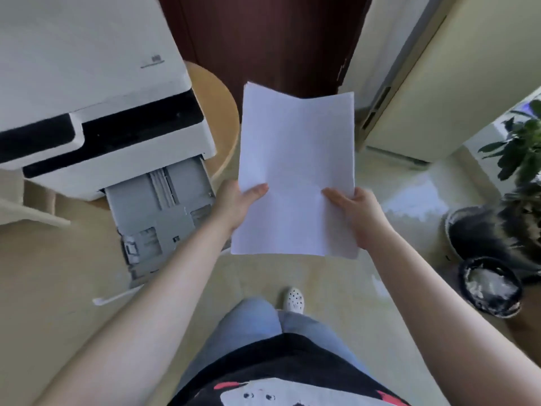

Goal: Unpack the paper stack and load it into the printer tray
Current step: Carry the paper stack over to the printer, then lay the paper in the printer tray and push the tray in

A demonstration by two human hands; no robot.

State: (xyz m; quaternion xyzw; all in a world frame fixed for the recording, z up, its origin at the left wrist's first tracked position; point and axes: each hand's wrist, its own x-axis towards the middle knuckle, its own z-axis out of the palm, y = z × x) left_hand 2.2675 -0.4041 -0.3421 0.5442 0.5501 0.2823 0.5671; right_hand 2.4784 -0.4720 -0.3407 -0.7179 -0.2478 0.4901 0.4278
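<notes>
Nearest the camera, a black printed shirt point(281, 373) and light blue trousers point(248, 323) are seen, with one white perforated shoe point(293, 300) planted on the pale tiled floor point(336, 288); the second foot is hidden. Two bare forearms are extended forward. A paper stack point(295, 174) is held in mid-air above the floor, gripped at its lower side edges: the left hand point(238, 205) is closed on the left edge with the thumb laid on top, and the right hand point(355, 218) is closed on the right edge likewise. The fingers beneath are hidden by the sheets, and the sheet count cannot be made out. To the left, one grey printer tray point(158, 212) is pulled out and empty, apart from the paper. One white printer point(96, 112) is set on a round wooden table point(216, 118), cut off at the frame's left. To the right, two dark pots point(491, 288) and one leafy plant point(521, 148) are partly cropped. Beyond, a dark red door point(272, 39) is seen.
</notes>
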